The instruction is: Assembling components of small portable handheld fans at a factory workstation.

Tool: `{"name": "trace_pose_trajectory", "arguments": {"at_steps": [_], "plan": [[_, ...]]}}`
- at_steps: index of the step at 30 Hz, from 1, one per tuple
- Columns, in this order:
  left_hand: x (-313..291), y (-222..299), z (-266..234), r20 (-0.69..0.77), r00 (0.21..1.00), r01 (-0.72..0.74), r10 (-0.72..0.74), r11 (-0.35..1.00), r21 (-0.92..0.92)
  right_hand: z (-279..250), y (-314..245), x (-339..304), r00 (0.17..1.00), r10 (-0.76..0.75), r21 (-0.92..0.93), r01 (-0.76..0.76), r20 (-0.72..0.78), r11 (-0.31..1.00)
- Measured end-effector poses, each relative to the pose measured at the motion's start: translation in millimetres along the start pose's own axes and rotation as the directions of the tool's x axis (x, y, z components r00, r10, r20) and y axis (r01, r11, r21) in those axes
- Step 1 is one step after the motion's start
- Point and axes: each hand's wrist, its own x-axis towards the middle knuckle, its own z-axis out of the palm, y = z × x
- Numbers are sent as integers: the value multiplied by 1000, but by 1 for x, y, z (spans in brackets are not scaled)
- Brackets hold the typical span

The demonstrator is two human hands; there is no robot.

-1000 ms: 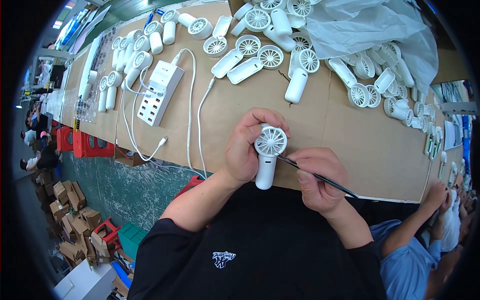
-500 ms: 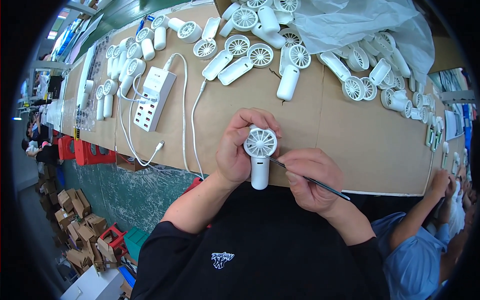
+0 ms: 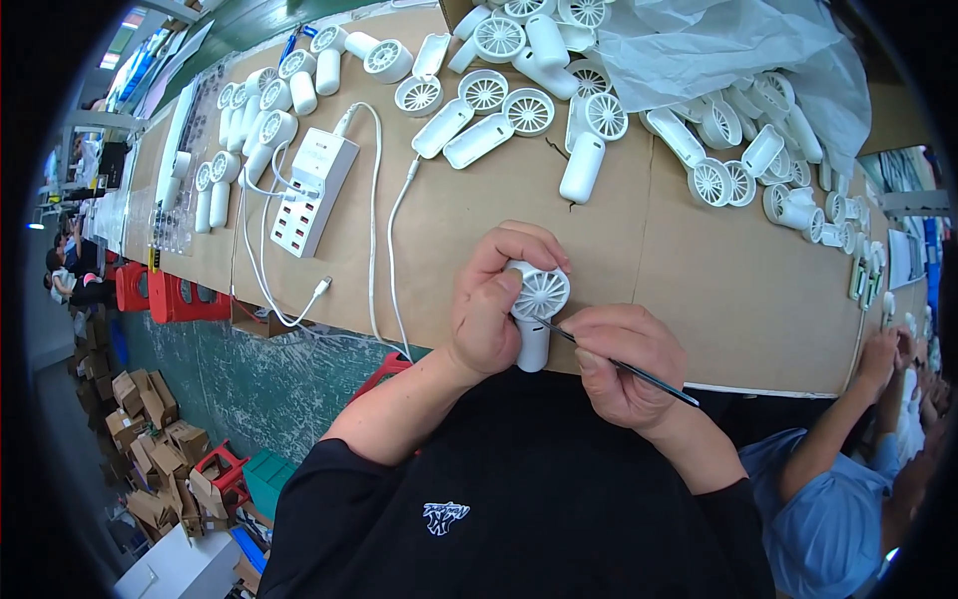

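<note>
My left hand [image 3: 492, 301] is closed around a white handheld fan [image 3: 542, 294], its round spoked grille facing up and its handle pointing toward me. The thumb lies against the grille's left side, and the fingers wrap behind the head. In my right hand [image 3: 631, 361] a slim dark tweezers-like tool [image 3: 654, 380] is pinched between thumb and fingers. Its thin tip meets the fan near the join of grille and handle, close to a small dark slot. Whether the tip goes into the fan is too small to tell.
Left of my hands stands a white multi-port charger [image 3: 315, 195] with white cables [image 3: 376, 235]. White fan shells [image 3: 439, 128] and a heap of parts under a plastic sheet [image 3: 733, 55] cover the far side. At the right, another person's hands [image 3: 880, 357] work at the table [image 3: 718, 270].
My left hand has shifted slightly right and turned the fan, so its handle leans and the grille faces a little differently. My right hand keeps the tool at the fan.
</note>
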Motion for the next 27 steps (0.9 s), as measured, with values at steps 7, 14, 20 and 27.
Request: {"name": "trace_pose_trajectory", "arguments": {"at_steps": [7, 14, 20, 27], "plan": [[-1, -5, 4, -30, 992, -117, 126, 971, 210, 4, -5, 4, 996, -84, -159, 83, -1, 984], [-2, -4, 13, -138, 974, -121, 179, 929, 350, 11, -23, 13, 992, -87, -421, 119, 96, 899], [-8, -4, 13, -72, 982, -133, 177, 904, 405, -7, -35, 24, 967, 160, -311, -93, 196, 946], [-5, -6, 10, -52, 992, -95, 114, 955, 280, -9, -37, 14, 969, 165, -204, -126, 186, 971]]}}
